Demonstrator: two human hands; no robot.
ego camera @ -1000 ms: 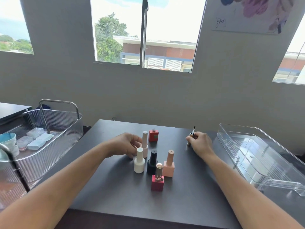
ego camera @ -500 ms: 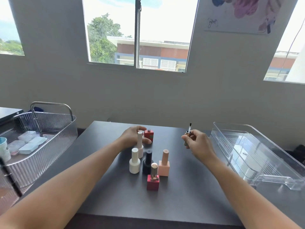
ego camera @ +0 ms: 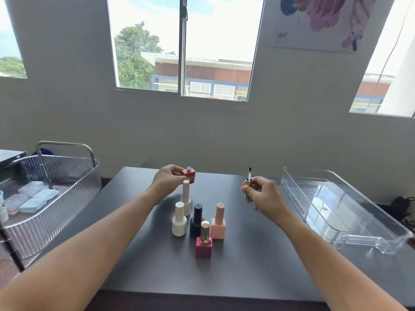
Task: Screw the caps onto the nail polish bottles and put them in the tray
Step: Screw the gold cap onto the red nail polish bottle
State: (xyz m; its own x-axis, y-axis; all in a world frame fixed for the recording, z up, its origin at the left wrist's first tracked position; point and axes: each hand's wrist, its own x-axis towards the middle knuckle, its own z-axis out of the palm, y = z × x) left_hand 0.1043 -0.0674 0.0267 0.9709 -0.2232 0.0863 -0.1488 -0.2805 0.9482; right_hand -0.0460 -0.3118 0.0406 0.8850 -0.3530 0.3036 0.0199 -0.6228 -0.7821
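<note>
My left hand holds a small red square bottle with an open neck, lifted above the table. My right hand holds a gold cap with its brush pointing up, well to the right of that bottle. Below them on the dark table stand several capped bottles: a pale pink one, a white one, a black one, a peach square one and a dark red square one with a gold cap. The clear plastic tray lies at the right and holds nothing.
A ribbed clear cart basket with a metal handle stands left of the table and holds small pale boxes. A wall with windows is behind the table. A dark bag lies on the floor at far right.
My left hand took the red open bottle off the table and lifted it. My right hand rose with the brush cap. The head camera moved closer.
</note>
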